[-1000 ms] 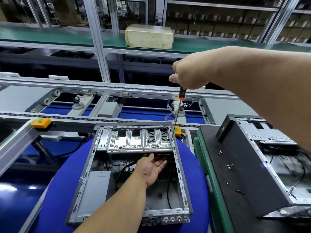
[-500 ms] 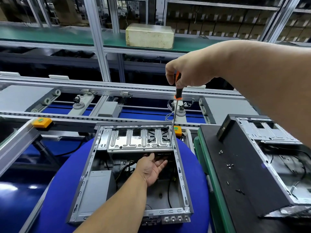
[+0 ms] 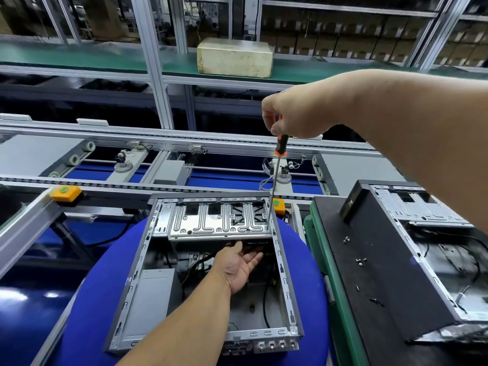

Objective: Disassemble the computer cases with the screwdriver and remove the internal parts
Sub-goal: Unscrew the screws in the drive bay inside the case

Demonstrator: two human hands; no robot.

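Screwdriver (image 3: 279, 146): black and orange handle, long thin shaft near upright, tip down at the right end of the drive bracket (image 3: 216, 220), close by the case's right wall.
Right hand (image 3: 293, 114): raised above the case, fingers curled round the top of the screwdriver handle, firm grip; lower handle and shaft stick out below the fist.
Left hand (image 3: 239, 265): inside the open case, palm up, fingers loosely straight, tips reaching under the front edge of the drive bracket; holds nothing that can be seen, contact with the bracket underside cannot be told.
Open case (image 3: 286, 281): side panel off, lies flat on the round blue pad (image 3: 87, 299) in the middle; silver bracket spans its far end.
Power supply (image 3: 150, 299): grey box in the near left part of the case.
Cables (image 3: 265, 305): black, loose in the case's right part.
Second case (image 3: 422, 212): right side, on the black mat (image 3: 383, 273), also open, wires inside.
Loose screws (image 3: 360, 260): several small ones scattered on the black mat, apart from each other.
Yellowed box (image 3: 235, 58): on the green shelf (image 3: 79, 58) behind the conveyor rails.
Orange button (image 3: 66, 192): on the rail at left.
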